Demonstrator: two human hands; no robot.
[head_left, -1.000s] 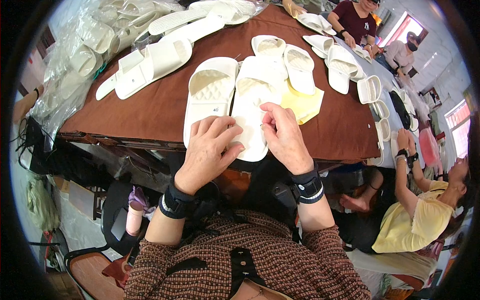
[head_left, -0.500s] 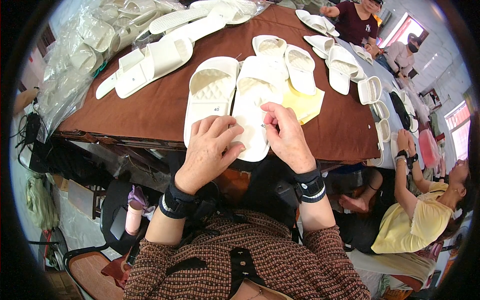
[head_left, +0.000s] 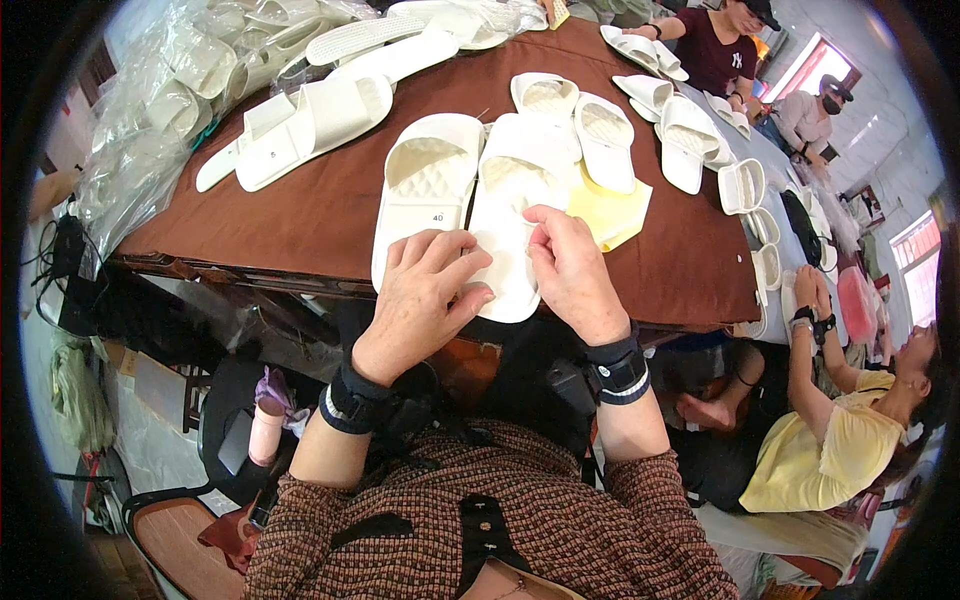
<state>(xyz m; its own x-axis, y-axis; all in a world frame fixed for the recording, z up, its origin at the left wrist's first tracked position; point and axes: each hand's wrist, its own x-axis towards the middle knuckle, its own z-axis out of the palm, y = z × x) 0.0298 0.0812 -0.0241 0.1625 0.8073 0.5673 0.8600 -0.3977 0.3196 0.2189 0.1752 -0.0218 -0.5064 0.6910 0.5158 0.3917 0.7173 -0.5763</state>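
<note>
The person's left hand (head_left: 428, 290) is loosely curled, fingers spread and thumb apart, over the near end of the left slipper (head_left: 422, 190) and the edge of the right slipper (head_left: 505, 245); it grips nothing visible. The right hand (head_left: 570, 275) brings thumb and forefinger close together at the right slipper's right edge; whether they pinch anything cannot be told. The two white slippers lie side by side at the near edge of the table, on a brown cloth (head_left: 290, 225). The left slipper bears a dark mark (head_left: 437, 217) on its insole and appears done; on the right slipper no mark shows clear of the fingers, so this one is judged unfinished or hidden. Beyond them, a yellow sheet (head_left: 620, 212) lies partly beneath more slippers (head_left: 605, 140). Further slippers (head_left: 315, 120) lie far left, beside a clear bag (head_left: 135, 190) of slippers; whether these await work cannot be told.
</note>
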